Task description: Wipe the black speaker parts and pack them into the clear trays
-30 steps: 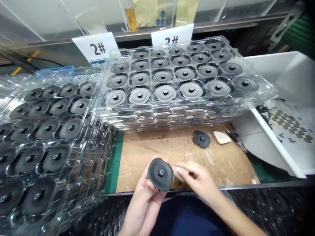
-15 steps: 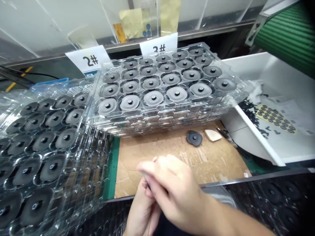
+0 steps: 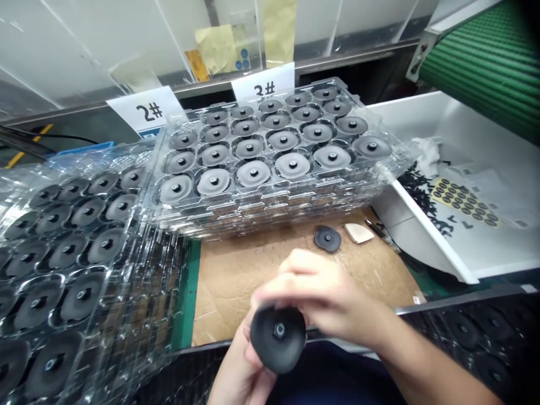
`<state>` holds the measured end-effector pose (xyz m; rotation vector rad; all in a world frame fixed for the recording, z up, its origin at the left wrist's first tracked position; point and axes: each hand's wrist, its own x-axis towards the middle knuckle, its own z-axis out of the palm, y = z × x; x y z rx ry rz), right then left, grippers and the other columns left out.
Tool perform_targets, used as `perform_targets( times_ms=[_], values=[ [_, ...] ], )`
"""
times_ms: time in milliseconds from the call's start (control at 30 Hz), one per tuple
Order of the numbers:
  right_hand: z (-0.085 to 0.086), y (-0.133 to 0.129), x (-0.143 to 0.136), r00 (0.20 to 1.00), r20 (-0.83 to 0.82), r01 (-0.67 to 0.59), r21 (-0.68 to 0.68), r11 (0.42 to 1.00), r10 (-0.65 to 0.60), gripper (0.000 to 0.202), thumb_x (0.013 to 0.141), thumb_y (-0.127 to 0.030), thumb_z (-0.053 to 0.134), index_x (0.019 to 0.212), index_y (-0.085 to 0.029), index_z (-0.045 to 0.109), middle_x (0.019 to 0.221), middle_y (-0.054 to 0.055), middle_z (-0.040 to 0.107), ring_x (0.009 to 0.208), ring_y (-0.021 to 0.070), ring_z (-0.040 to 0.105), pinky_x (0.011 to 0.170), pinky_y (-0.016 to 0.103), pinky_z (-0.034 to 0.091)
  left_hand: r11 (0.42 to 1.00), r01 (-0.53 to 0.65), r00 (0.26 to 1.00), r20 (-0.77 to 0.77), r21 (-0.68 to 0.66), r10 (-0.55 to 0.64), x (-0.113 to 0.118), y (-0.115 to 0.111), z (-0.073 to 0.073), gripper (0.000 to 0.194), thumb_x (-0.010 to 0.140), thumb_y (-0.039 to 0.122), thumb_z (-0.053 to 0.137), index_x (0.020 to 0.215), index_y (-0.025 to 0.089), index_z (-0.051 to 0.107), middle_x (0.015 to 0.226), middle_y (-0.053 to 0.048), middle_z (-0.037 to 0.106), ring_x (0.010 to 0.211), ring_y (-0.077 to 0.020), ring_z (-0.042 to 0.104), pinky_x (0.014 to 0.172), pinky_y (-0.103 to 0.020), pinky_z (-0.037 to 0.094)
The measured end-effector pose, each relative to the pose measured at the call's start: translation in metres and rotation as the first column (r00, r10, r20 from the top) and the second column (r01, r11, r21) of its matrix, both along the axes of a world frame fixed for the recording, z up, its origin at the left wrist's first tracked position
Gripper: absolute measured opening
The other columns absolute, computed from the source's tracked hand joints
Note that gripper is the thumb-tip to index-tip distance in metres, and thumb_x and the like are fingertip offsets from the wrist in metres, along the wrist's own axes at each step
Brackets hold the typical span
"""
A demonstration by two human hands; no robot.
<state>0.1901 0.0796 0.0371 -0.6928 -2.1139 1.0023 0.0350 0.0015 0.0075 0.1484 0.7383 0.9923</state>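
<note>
Clasping black disc [image 3: 279,343] in closed left hand [image 3: 243,360] by near edge of cardboard [image 3: 225,287], probably for steadiness; half-curling right hand [image 3: 327,292] at disc's rim, leaving any grip impossible to tell.

– Under the fingers [image 3: 287,286]?
– Cardboard [image 3: 253,264], laid over a green bench [image 3: 185,304], bare to the left of them.
– On the cardboard?
– Beyond the fingers, slightly right, a disc [image 3: 323,242]; farther right, a pale wedge [image 3: 358,232], then a dark tool [image 3: 382,235] by the cardboard's edge.
– And past those?
– Straight out from the fingers, stacked trays [image 3: 253,205]; well left, a second stack [image 3: 147,264], base hidden.
</note>
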Motion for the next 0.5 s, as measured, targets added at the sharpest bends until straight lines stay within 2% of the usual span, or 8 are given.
perform_targets(
  times_ms=[67,100,133,167,267,333,400,500],
  values=[
    [-0.017,0.001,0.005,0.961,0.056,0.275,-0.099,0.956,-0.271,0.023,0.091,-0.019,0.045,0.105,-0.022,0.063,0.089,0.004,0.062,0.08,0.0127,0.056,0.072,0.025,0.046,1.0,-0.001,0.999,0.048,-0.019,0.002,-0.004,-0.001,0.001,0.033,0.067,0.027,0.071,0.1,0.033,0.067,0.103,-0.001,0.066,0.092,-0.0224,0.063,0.077,-0.029,0.051],
    [-0.028,-0.003,0.007,0.926,0.102,0.376,-0.138,0.916,-0.364,0.023,0.09,-0.02,0.046,0.107,-0.022,0.062,0.091,0.004,0.062,0.081,0.0136,0.057,0.071,0.026,0.046,0.999,-0.005,0.997,0.072,-0.032,0.007,-0.006,-0.002,0.001,0.034,0.065,0.026,0.073,0.098,0.034,0.067,0.103,-0.001,0.066,0.091,-0.0231,0.064,0.077,-0.03,0.051],
    [-0.04,-0.009,0.009,0.902,0.158,0.425,-0.177,0.887,-0.401,0.024,0.09,-0.021,0.046,0.109,-0.023,0.061,0.093,0.005,0.063,0.082,0.0145,0.058,0.072,0.027,0.047,0.999,-0.01,0.996,0.09,-0.042,0.013,-0.007,-0.003,0.001,0.038,0.061,0.027,0.076,0.098,0.034,0.067,0.103,-0.001,0.067,0.092,-0.0241,0.064,0.077,-0.03,0.051],
    [-0.053,-0.016,0.01,0.894,0.214,0.436,-0.216,0.873,-0.394,0.025,0.09,-0.021,0.045,0.109,-0.023,0.06,0.094,0.005,0.063,0.084,0.0151,0.058,0.073,0.028,0.047,0.999,-0.015,0.995,0.098,-0.047,0.02,-0.009,-0.004,0.0,0.042,0.058,0.029,0.078,0.098,0.033,0.067,0.104,-0.002,0.067,0.093,-0.0252,0.064,0.078,-0.031,0.052],
    [-0.09,-0.041,0.012,0.913,0.305,0.361,-0.296,0.884,-0.27,0.024,0.087,-0.018,0.047,0.104,-0.023,0.064,0.088,0.004,0.066,0.081,0.0163,0.061,0.073,0.03,0.05,0.998,-0.029,0.996,0.077,-0.054,0.033,-0.012,-0.005,-0.001,0.051,0.054,0.035,0.078,0.103,0.032,0.065,0.109,-0.003,0.066,0.096,-0.0263,0.063,0.081,-0.032,0.051],
    [-0.101,-0.051,0.014,0.912,0.323,0.354,-0.313,0.881,-0.251,0.022,0.084,-0.018,0.051,0.098,-0.022,0.067,0.081,0.003,0.067,0.075,0.0168,0.062,0.068,0.03,0.051,0.996,-0.056,0.997,0.04,-0.065,0.059,-0.012,-0.004,0.0,0.051,0.054,0.037,0.077,0.104,0.032,0.065,0.11,-0.002,0.066,0.097,-0.0262,0.063,0.083,-0.031,0.05],
    [-0.093,-0.053,0.015,0.893,0.342,0.403,-0.323,0.856,-0.292,0.023,0.085,-0.018,0.049,0.1,-0.021,0.066,0.086,0.004,0.068,0.078,0.0178,0.063,0.068,0.03,0.052,0.991,-0.117,0.993,-0.03,-0.068,0.115,-0.009,-0.002,0.002,0.054,0.05,0.037,0.078,0.102,0.031,0.066,0.108,0.0,0.067,0.098,-0.0262,0.062,0.084,-0.029,0.05],
    [-0.05,-0.047,0.005,0.852,0.236,0.52,-0.297,0.801,-0.466,0.023,0.087,-0.02,0.048,0.105,-0.021,0.063,0.101,0.005,0.066,0.092,0.0177,0.061,0.073,0.027,0.052,0.969,-0.243,0.957,-0.17,-0.037,0.233,-0.002,0.002,0.006,0.057,0.046,0.033,0.082,0.101,0.029,0.066,0.108,-0.001,0.067,0.101,-0.0249,0.061,0.083,-0.026,0.05]
  ],
)
